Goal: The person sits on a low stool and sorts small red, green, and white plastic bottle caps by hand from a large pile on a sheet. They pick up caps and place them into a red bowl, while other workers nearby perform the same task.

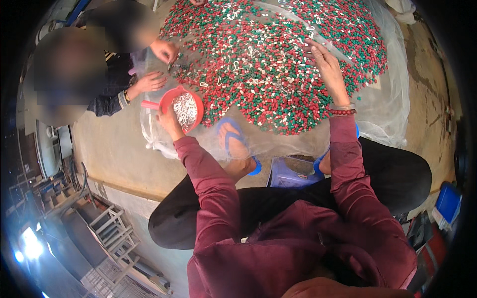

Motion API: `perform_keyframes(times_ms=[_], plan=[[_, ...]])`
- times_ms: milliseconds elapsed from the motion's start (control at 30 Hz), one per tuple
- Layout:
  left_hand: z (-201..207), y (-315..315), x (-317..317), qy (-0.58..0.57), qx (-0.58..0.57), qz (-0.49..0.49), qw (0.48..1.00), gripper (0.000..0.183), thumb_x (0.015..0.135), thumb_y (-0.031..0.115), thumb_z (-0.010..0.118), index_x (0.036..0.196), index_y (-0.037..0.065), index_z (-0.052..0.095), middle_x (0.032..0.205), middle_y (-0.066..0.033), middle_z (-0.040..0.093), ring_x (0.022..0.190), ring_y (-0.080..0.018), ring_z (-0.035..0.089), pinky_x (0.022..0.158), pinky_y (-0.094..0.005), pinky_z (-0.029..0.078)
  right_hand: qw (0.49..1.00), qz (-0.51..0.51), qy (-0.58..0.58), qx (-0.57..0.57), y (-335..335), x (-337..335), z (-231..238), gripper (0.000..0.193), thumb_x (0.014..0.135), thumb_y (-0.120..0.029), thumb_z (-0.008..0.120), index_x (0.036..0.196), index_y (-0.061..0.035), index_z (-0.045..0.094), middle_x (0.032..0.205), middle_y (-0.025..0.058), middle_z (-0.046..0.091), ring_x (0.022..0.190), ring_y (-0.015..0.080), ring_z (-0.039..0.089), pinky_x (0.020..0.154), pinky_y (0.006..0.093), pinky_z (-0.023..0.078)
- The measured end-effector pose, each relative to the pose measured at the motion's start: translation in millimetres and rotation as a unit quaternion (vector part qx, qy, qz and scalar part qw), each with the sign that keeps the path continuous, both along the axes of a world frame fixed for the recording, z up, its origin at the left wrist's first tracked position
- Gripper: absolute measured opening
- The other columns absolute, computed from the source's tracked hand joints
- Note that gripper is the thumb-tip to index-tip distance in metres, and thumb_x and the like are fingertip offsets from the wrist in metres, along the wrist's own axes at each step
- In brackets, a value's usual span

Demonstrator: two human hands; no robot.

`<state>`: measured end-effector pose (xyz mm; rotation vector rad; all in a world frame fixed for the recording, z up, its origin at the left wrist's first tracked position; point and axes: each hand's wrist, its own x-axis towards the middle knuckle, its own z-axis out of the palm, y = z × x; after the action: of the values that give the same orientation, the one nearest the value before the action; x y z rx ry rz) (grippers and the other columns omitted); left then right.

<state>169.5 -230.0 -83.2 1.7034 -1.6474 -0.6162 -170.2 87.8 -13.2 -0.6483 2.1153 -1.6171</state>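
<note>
A wide pile of small red, green and white pieces (268,94) lies on a sheer sheet, with white S-shaped hooks (254,51) scattered over it. At the pile's near left is a red dipper (199,105) with a handle, holding many white hooks (186,111). My left hand (170,121) is closed on the dipper's near-left rim, fingers partly hidden inside. Over the right part of the pile my right hand (325,67) reaches with fingers stretched and apart. Nothing plainly shows in it.
A co-worker's hands (151,82) are at the pile's left edge, near the dipper, and another hand (198,2) shows at the far edge. Transparent sheeting (392,119) borders the pile. My feet in blue sandals (232,139) and a purple plastic stool (288,174) are close in front.
</note>
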Motion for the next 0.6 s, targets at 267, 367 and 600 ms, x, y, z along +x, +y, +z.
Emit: perform_keyframes(times_ms=[267, 367, 600], plan=[[-40.3, 104.6, -137.1, -0.025, 0.074, -0.42, 0.904, 0.031, 0.077, 0.013, 0.069, 0.107, 0.008, 0.065, 0.096, -0.0117, 0.066, 0.079, -0.0228, 0.065, 0.069, -0.0336, 0.05, 0.998, -0.043, -0.025, -0.038, 3.3, -7.2, -13.9, 0.032, 0.09, -0.017, 0.054, 0.12, -0.0067, 0.06, 0.096, 0.0075, 0.067, 0.085, 0.0129, 0.061, 0.076, 0.0266, 0.048], [-75.1, 170.8, -190.4, -0.004, 0.076, -0.53, 0.845, 0.045, 0.069, 0.008, 0.074, 0.113, 0.008, 0.062, 0.094, -0.0138, 0.061, 0.078, -0.0276, 0.063, 0.072, -0.0375, 0.051, 0.999, -0.042, -0.024, -0.018, 2.5, -4.0, -18.5, 0.032, 0.089, -0.014, 0.054, 0.119, -0.007, 0.06, 0.092, 0.0085, 0.067, 0.084, 0.0137, 0.061, 0.077, 0.0282, 0.048], [-78.0, 200.6, -204.0, -0.053, 0.085, -0.477, 0.873, 0.035, 0.068, 0.01, 0.077, 0.096, 0.004, 0.057, 0.085, -0.0155, 0.063, 0.074, -0.0283, 0.064, 0.067, -0.0403, 0.049, 0.999, 0.0, -0.006, 0.036, 1.5, -0.2, -61.6, 0.031, 0.085, -0.011, 0.054, 0.114, -0.007, 0.062, 0.082, 0.0109, 0.066, 0.075, 0.0212, 0.062, 0.072, 0.0345, 0.049]])
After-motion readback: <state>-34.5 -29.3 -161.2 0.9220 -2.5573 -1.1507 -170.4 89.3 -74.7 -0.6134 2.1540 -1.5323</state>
